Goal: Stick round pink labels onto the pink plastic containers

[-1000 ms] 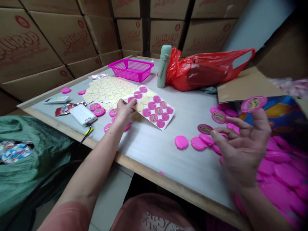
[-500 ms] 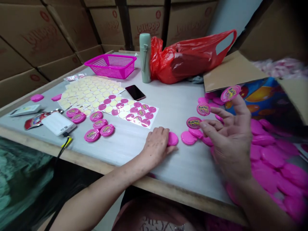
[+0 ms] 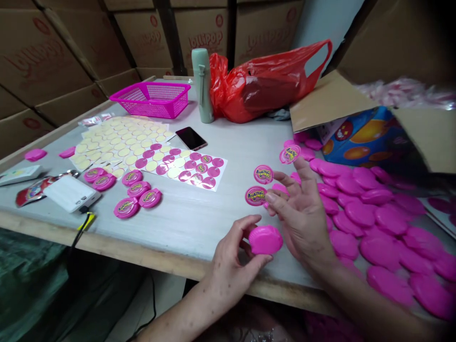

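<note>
My left hand (image 3: 233,259) grips a plain pink round plastic case (image 3: 265,239) between thumb and fingers, just above the table near its front edge. Three round "Amazing" stickers are at the fingers of my right hand (image 3: 304,221): a lower sticker (image 3: 255,195) at the thumb and forefinger, a middle sticker (image 3: 263,174) and an upper sticker (image 3: 289,154) on other fingertips. To the right spreads a heap of plain pink cases (image 3: 359,211). Several cases with stickers on them (image 3: 150,197) lie on the left, below a partly used sticker sheet (image 3: 188,166).
Behind the sheets stand a pink basket (image 3: 149,107), a pale green flask (image 3: 203,88) and a red plastic bag (image 3: 263,90). A phone (image 3: 191,138) lies mid-table. At left is a white power bank (image 3: 71,194) with a cable. An open carton (image 3: 331,102) stands right.
My left hand has lifted the pink case off the table and brought it closer to me. My right hand, with its stickers, has moved left toward it. The camera view has shifted right.
</note>
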Tool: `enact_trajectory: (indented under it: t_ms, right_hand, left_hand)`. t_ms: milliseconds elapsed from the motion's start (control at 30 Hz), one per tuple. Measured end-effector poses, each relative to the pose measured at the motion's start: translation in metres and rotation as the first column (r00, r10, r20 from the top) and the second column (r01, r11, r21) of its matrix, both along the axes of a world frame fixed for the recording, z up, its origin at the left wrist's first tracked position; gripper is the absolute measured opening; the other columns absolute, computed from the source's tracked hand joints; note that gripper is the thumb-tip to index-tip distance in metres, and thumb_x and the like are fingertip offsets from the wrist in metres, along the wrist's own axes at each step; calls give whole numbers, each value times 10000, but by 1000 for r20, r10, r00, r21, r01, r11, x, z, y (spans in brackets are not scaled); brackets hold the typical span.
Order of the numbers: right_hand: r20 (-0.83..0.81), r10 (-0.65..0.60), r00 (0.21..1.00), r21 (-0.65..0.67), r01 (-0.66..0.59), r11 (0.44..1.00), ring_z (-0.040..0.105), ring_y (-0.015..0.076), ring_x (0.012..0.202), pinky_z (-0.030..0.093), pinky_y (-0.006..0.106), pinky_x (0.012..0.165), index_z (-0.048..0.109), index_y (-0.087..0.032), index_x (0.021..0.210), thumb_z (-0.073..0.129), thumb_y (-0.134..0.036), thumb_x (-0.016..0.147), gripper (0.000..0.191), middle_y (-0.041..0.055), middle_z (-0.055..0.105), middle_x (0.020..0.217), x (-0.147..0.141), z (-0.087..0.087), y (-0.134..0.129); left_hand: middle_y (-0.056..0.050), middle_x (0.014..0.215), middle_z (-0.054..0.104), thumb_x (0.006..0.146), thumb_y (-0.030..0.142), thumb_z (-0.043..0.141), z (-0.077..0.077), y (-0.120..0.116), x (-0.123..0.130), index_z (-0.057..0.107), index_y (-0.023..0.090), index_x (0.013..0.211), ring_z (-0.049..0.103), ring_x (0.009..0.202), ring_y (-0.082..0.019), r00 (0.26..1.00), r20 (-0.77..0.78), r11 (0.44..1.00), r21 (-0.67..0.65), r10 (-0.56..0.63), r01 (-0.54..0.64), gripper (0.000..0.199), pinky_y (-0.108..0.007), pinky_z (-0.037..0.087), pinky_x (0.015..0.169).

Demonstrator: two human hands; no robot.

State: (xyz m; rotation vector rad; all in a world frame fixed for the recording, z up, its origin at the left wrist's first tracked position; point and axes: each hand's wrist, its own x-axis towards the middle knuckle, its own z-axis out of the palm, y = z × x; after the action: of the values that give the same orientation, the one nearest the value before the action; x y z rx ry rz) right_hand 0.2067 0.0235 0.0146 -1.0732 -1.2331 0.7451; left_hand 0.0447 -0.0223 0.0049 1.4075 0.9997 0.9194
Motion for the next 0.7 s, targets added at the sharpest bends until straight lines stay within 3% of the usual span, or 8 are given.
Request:
enact_trajectory:
  t_ms: [100, 167, 267, 367, 433, 500, 567, 700]
  right_hand:
    - [9, -31, 999, 31, 30, 999, 692, 158, 816, 609, 248, 541, 298, -416, 1522, 664, -192, 889, 765, 76, 587, 1265, -6, -2, -3]
    - [41, -56, 998, 51, 54, 997, 703, 158, 800, 634, 272, 586, 301, -402, 1527, 658, -186, 893, 759, 81, 595, 1260, -9, -2, -4]
    - [49, -99, 994, 72, 95, 993, 705, 152, 794, 655, 303, 676, 329, -369, 1525, 668, -173, 890, 746, 87, 597, 1246, -11, -4, -2]
    - [33, -123, 992, 70, 120, 990, 695, 154, 784, 653, 312, 681, 337, -378, 1513, 688, -185, 876, 752, 82, 603, 1253, -5, -8, 6]
    - [28, -117, 993, 55, 115, 992, 691, 166, 799, 647, 314, 653, 332, -392, 1506, 694, -210, 871, 752, 79, 607, 1260, 1, -9, 10]
    - [21, -95, 995, 42, 94, 995, 683, 171, 814, 636, 305, 618, 322, -403, 1509, 700, -224, 865, 769, 81, 592, 1277, 6, -8, 10]
    - [30, -68, 997, 46, 67, 997, 675, 165, 819, 631, 295, 604, 292, -416, 1524, 697, -211, 869, 796, 84, 564, 1308, 5, -5, 6]
    - [101, -62, 993, 106, 51, 993, 674, 161, 815, 660, 341, 714, 288, -413, 1527, 642, -168, 914, 749, 80, 562, 1277, -8, 3, -5]
  left_hand:
    - [-50, 1181, 664, 789, 227, 785, 3, -1, 5, 636, 291, 1215, 638, 999, -204, 999, 13, 998, -43, -35, 35, 456, -293, 509, 833]
    - [-53, 1173, 674, 752, 234, 817, 6, -2, 8, 617, 304, 1276, 657, 981, -213, 991, 89, 982, -158, -95, 108, 565, -294, 522, 811]
    - [-58, 1001, 715, 808, 350, 777, 12, -3, 12, 519, 286, 1415, 707, 839, -203, 931, 322, 848, -434, -170, 305, 662, -304, 554, 755]
    - [-99, 971, 732, 893, 405, 679, 16, 3, 9, 544, 191, 1355, 755, 818, -227, 858, 513, 664, -643, 4, 381, 527, -315, 587, 749]
    - [-147, 1074, 731, 868, 348, 717, 15, 10, 7, 591, 144, 1242, 762, 908, -255, 823, 538, 621, -712, 183, 328, 444, -287, 595, 754]
    - [-170, 1107, 727, 842, 290, 751, 12, 16, 6, 609, 119, 1152, 753, 962, -249, 791, 525, 615, -747, 314, 252, 382, -249, 595, 766]
    - [-151, 1049, 734, 841, 277, 755, 8, 17, 11, 610, 117, 1089, 752, 922, -214, 782, 503, 621, -759, 369, 195, 329, -220, 593, 743]
    - [-46, 856, 690, 886, 352, 703, 7, 5, 28, 571, 169, 1200, 681, 678, -129, 819, 513, 709, -676, 258, 200, 387, -200, 557, 577]
